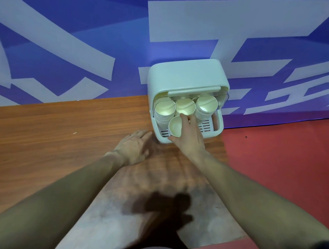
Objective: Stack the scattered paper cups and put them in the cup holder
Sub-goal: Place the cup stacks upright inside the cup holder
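Note:
A pale green cup holder [183, 77] with its clear lid raised stands on the wooden table [55, 128] against the wall. Three stacks of white paper cups stand in its back row: left stack [164, 110], middle stack [185, 106], right stack [206, 105]. My right hand [189, 137] grips another paper cup [176, 126] by its rim and side, low in the holder's front row. My left hand [134, 148] rests flat on the table just left of the holder, fingers straight, holding nothing.
A blue and white patterned wall [87, 44] rises right behind the table. Red floor [281, 168] lies to the right of the table's edge. My legs and a dark shadow [161, 206] show at the bottom.

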`<state>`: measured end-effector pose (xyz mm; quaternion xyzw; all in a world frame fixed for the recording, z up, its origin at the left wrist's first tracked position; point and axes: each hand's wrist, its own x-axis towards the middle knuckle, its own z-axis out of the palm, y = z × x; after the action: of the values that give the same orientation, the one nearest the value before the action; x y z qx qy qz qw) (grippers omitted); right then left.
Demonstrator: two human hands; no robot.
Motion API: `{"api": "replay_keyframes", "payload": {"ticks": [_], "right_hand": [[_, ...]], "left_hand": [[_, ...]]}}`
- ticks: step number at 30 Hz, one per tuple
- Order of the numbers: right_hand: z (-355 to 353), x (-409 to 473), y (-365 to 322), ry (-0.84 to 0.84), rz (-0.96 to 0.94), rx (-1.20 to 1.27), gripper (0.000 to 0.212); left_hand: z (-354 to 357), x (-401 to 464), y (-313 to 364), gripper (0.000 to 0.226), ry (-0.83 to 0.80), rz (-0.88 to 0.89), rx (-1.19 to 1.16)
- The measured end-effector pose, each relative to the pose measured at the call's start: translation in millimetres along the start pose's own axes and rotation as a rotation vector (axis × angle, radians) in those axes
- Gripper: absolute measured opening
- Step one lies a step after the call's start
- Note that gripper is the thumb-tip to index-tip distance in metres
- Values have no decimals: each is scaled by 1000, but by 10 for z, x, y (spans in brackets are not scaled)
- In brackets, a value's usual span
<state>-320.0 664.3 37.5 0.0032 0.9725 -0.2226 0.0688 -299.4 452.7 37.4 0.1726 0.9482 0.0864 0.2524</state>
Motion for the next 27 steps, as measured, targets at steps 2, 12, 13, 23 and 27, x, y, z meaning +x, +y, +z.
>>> {"api": "replay_keyframes", "payload": {"ticks": [2,12,13,23,27], "right_hand": [[-18,-38,25,57,-7,7,70],[121,-155,97,-57,-201,-328,32],[125,-143,86,-106,-198,-351,33],[54,-82,-55,-296,-121,-469,28],[-19,-22,-138,-271,-163,-542,28]], "left_hand": [[-29,26,-10,74,0,6,4],[-77,68,-46,76,11,35,8],[-73,63,-63,77,3,31,10],[-164,39,-238,77,-6,7,33],[-158,16,-276,76,0,23,40]]}}
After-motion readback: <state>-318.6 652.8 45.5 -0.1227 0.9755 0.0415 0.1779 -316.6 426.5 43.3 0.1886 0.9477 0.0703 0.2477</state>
